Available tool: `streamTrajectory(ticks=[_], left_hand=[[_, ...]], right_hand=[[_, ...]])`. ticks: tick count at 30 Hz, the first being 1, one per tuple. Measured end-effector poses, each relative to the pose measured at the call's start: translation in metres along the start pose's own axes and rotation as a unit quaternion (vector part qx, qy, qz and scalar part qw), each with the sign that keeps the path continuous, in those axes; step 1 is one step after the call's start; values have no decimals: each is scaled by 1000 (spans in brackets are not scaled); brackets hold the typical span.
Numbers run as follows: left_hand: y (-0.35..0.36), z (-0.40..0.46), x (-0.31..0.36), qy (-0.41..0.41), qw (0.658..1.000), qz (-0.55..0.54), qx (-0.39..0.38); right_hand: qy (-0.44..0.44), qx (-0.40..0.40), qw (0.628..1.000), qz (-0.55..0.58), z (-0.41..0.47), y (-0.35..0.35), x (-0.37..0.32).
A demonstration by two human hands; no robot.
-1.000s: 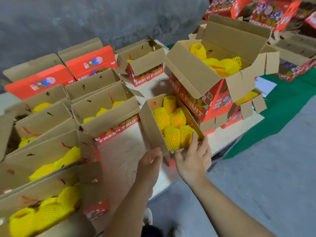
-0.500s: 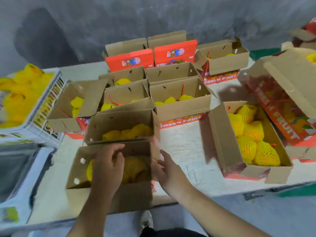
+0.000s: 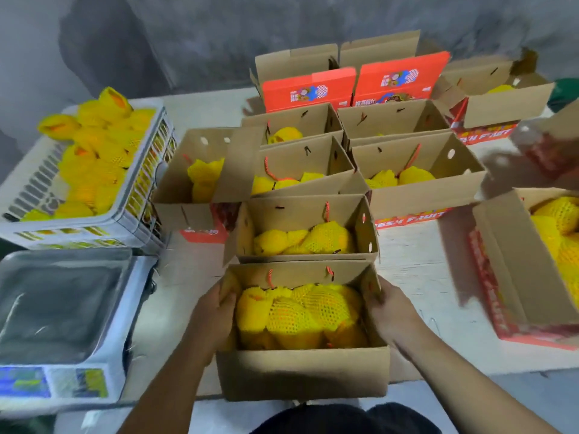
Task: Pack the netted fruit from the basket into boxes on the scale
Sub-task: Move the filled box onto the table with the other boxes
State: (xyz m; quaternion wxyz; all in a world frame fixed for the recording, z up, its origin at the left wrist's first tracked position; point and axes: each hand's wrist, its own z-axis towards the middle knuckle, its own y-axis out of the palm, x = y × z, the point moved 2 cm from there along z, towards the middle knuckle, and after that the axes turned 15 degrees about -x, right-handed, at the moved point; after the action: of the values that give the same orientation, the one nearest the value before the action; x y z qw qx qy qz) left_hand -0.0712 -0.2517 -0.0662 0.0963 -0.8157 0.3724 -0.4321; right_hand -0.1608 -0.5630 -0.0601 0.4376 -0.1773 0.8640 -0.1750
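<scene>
Your left hand (image 3: 214, 314) & right hand (image 3: 390, 314) grip the near box (image 3: 302, 375) by its sides, fingers curled over the walls. It's full of netted fruit (image 3: 297, 311). The scale (image 3: 59, 305) sits just left, w/ the basket (image 3: 131, 211) behind it.

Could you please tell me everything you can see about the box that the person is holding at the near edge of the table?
The held box is plain brown cardboard, open at the top, its flaps up, with orange cord handles at its far wall. It sits upright at the table's near edge, right of the scale. It is filled with netted fruit in yellow foam mesh. The left hand grips its left wall and the right hand its right wall.
</scene>
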Motion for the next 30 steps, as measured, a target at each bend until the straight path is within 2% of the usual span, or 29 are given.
streamTrajectory(ticks=[4,7,10,13,15,17,22,27,30], left_hand=[[10,-17,-6,19,995,-50,79],[19,-35,-22,8,993,-76,86],[29,-59,-36,-44,989,-109,93],[48,-81,-49,-100,988,-98,64],[55,-93,-51,-119,985,-108,59],[52,-101,-46,-110,984,-124,63],[30,-124,-37,-81,983,-147,73],[-24,-151,-43,-38,974,-194,110],[-71,-164,-56,-3,964,-235,125]], right_hand=[[3,8,1000,25,-9,1,-6],[3,9,1000,3,-21,6,-2],[-15,-7,1000,-26,-40,12,7],[-1,-58,994,94,-59,19,18],[-1,-54,992,118,-68,23,24],[-4,-36,993,109,-70,24,23],[-17,-50,994,96,-79,20,4],[-65,-71,992,75,-91,22,-48],[-97,-98,985,104,-97,32,-94]])
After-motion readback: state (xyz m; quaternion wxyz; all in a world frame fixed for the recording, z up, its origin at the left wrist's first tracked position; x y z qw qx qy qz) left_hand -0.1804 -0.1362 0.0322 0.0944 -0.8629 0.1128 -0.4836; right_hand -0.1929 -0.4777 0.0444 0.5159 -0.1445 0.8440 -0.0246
